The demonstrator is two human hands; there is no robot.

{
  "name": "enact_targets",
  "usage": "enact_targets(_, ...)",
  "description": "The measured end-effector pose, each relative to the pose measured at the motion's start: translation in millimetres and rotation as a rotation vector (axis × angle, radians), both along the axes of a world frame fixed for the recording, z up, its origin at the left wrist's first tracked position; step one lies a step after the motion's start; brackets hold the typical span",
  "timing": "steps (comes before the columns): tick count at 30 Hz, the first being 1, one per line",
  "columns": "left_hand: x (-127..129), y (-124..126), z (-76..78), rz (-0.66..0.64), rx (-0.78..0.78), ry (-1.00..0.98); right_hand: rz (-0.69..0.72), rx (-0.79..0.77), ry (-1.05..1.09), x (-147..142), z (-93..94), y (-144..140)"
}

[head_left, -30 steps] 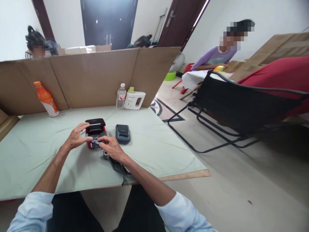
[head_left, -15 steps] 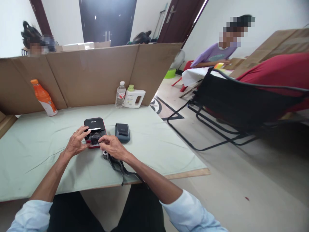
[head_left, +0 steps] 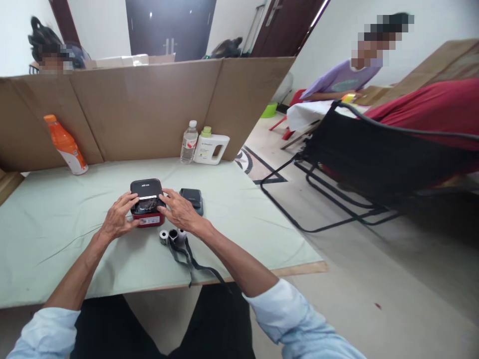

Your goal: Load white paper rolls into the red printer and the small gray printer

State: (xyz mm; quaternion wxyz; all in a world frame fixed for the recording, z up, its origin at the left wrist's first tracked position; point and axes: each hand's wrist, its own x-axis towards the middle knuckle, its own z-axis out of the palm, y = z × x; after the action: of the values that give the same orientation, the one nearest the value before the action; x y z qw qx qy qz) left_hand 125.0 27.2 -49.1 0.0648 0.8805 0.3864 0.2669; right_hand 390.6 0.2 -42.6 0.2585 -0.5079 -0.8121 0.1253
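A small black-and-red label printer (head_left: 145, 187) stands on the cloth-covered table, its dark see-through front window (head_left: 145, 205) partly behind my fingers. My left hand (head_left: 121, 217) holds its left side, with fingers on the top edge and the thumb low at the red front. On the opposite side my right hand (head_left: 180, 209) grips the printer, fingertips at the window's edge. Close below my right hand lie a white paper roll (head_left: 163, 237), another small roll (head_left: 181, 234) and a black strap (head_left: 194, 262). A dark pouch-like device (head_left: 192, 197) sits behind my right hand, partly hidden.
Along the cardboard screen (head_left: 149, 109) at the back stand an orange bottle (head_left: 67, 147), a clear water bottle (head_left: 189, 143) and a white jug (head_left: 209, 149). A black folding chair (head_left: 374, 149) is to the right. A person in a purple shirt (head_left: 342, 80) sits beyond it.
My right hand has moved from the printer's front corner up to its right side. The window part at the front now sits flatter, and the rolls are uncovered. The view has shifted slightly.
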Motion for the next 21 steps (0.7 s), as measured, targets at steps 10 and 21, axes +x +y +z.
enact_targets(10,-3.4,-1.9,-2.2,0.049,-0.083,-0.057,0.024,-0.060,0.036,1.7,-5.5,0.4)
enact_targets(21,-9.1,0.3,-14.9,0.164,-0.210,-0.093,0.091,-0.185,0.292,7.7,-6.6,-3.9)
